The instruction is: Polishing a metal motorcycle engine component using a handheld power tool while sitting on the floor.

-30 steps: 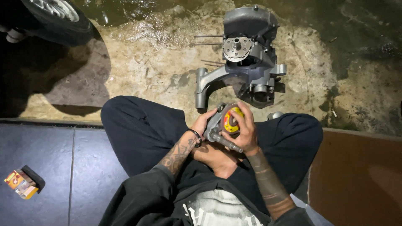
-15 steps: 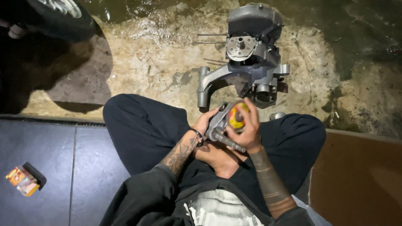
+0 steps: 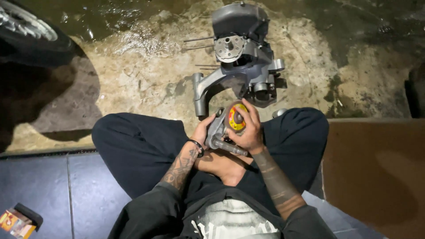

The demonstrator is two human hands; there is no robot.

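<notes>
I sit cross-legged in dark trousers. My left hand (image 3: 204, 132) grips a grey metal angle-grinder body (image 3: 217, 132) held over my lap. My right hand (image 3: 248, 130) wraps around a round abrasive disc (image 3: 235, 118) with a yellow and red label, fitted at the tool's head. A thin metal shaft (image 3: 230, 147) sticks out from the tool under my right hand. Just beyond my hands, a grey engine block (image 3: 243, 62) with a long arm lies on the wet ground.
A motorcycle wheel (image 3: 31, 31) stands at the top left. Thin metal studs (image 3: 199, 42) jut left from the engine. A small orange and black box (image 3: 17, 221) lies on the dark tiled floor at the bottom left. A brown mat (image 3: 376, 177) lies at my right.
The view has shifted slightly. My right hand has turned a little on the disc; both hands stay on the tool over my lap.
</notes>
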